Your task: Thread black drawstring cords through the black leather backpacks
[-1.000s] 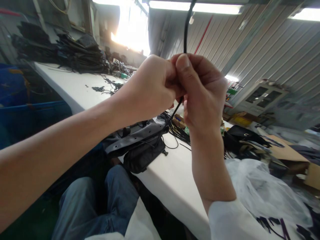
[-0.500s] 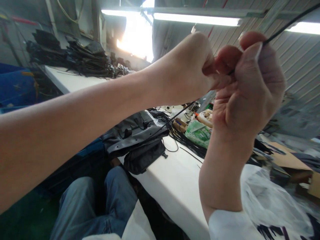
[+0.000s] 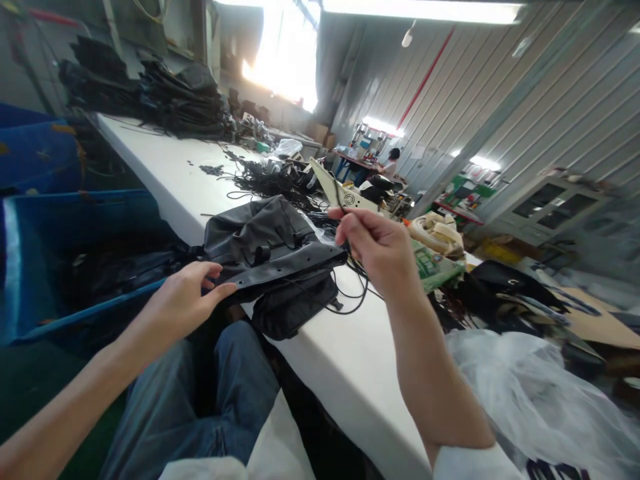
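A black bag [image 3: 250,230] lies at the near edge of the white table, its strip with eyelets [image 3: 280,265] turned toward me. My left hand [image 3: 187,297] is at the left end of this strip, thumb and forefinger apart, the thumb tip by an eyelet. My right hand [image 3: 383,247] is raised beyond the bag's right end, fingers pinched on a thin black cord whose short end sticks up above them. More of the cord [image 3: 361,303] hangs in a loop beside the bag and runs to the strip. A black pouch part [image 3: 295,307] of the bag rests below the strip.
On the white table [image 3: 345,360] lie many black cords [image 3: 260,177] and a green-and-white package [image 3: 433,263]. A blue crate [image 3: 95,320] with black items stands left. Stacked black bags [image 3: 180,100] are at the far left. Clear plastic [image 3: 520,380] lies right. A person [image 3: 390,167] sits far back.
Both hands came down from high in front of me, where they were together on the cord. My left hand moved to the bag's left end; my right hand keeps the cord, lower.
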Motion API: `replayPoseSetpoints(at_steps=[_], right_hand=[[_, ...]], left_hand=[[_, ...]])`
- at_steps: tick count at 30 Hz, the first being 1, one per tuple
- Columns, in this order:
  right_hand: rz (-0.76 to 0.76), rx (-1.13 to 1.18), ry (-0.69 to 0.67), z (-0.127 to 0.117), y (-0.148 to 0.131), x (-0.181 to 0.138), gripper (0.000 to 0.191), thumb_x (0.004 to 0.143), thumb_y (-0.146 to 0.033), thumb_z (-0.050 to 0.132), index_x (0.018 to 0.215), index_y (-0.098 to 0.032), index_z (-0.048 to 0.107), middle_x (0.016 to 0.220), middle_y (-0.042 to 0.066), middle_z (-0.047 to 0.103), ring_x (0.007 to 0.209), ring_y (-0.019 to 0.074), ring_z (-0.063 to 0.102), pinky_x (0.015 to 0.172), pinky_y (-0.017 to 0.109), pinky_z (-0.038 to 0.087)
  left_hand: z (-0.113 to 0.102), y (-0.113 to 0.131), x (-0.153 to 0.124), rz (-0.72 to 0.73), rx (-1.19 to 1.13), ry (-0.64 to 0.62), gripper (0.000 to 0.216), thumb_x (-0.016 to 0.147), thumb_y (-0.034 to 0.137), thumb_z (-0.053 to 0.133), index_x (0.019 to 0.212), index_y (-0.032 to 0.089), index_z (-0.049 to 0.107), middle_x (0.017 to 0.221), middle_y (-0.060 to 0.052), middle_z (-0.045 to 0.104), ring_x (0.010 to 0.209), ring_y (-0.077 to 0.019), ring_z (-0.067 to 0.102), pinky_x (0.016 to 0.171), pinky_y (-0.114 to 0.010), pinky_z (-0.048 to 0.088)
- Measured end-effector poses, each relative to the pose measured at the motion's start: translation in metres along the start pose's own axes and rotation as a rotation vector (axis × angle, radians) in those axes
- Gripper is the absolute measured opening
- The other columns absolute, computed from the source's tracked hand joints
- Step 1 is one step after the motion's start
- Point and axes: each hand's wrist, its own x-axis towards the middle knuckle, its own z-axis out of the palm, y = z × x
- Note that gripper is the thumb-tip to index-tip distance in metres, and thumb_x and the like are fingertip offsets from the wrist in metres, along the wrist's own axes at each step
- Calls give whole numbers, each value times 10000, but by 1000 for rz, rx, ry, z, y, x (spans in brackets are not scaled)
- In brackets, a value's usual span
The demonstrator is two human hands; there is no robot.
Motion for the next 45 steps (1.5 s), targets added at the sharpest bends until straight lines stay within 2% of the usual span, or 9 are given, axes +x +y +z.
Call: replayPoseSetpoints(at_steps=[3,6,9,13,16,20,24,33,45], right_hand=[[70,41,-245,39,33,-13,343,1066,-456,718,1222,-177,843,816,26,784,742,147,680,739,286,553],[110,-33,-468,66,60,-24,292,1083,-325,659,1263,-182,840,790,10,786,738,141,690,761,265,534],[98,-79,-565,80,81,-32,260,1076,-241,648,1219,-173,853,904,39,836,828,159,746,802,254,546],[7,-159,-663,92,97,-40,293,1030,-97,652,1211,-186,865,1007,48,850,924,172,773,865,250,547],[-56,-360,-661,102,96,-41,294,1041,-96,667,1227,-219,858,1082,45,857,990,186,774,881,263,527],[-165,-671,-628,109,90,-36,199,1112,-298,678,1187,-233,851,1150,61,841,1054,223,738,815,301,483],[-245,-831,-761,112,91,-30,193,1089,-190,657,1154,-235,833,1084,45,843,1008,229,710,708,327,410],[-223,-724,-761,117,100,-30,285,1074,-102,626,1272,-239,780,1255,15,840,1113,206,766,787,303,453],[-220,-698,-761,127,108,-38,268,1066,-118,626,1237,-255,781,1212,19,850,1081,217,775,746,317,435]], left_hand=[[12,5,-11,105,254,-52,435,984,613,598,1102,217,734,1159,-128,796,1041,-380,770,794,-460,532],[16,18,-13,123,487,-97,385,1063,553,545,983,212,706,1035,-143,804,967,-409,794,693,-444,480],[20,16,-12,89,622,-119,389,1091,507,513,1004,177,702,901,-180,794,880,-449,805,643,-434,447],[29,0,-11,39,553,-79,440,1116,502,439,965,189,709,856,-180,792,863,-451,807,624,-420,408],[34,-5,-9,28,485,16,460,1118,510,430,909,215,714,831,-164,794,847,-439,805,640,-418,388],[39,-5,-7,22,404,68,436,1109,494,457,883,228,718,810,-149,795,820,-417,803,646,-414,361],[45,-7,-11,22,322,126,436,1116,480,428,984,216,750,847,-144,808,834,-401,806,675,-418,395],[59,-24,-22,125,227,221,549,1120,468,392,1266,103,775,1014,-188,841,847,-378,814,730,-435,514],[56,-21,-23,88,87,218,560,1094,503,444,1283,95,777,1084,-196,849,925,-364,824,826,-441,582]])
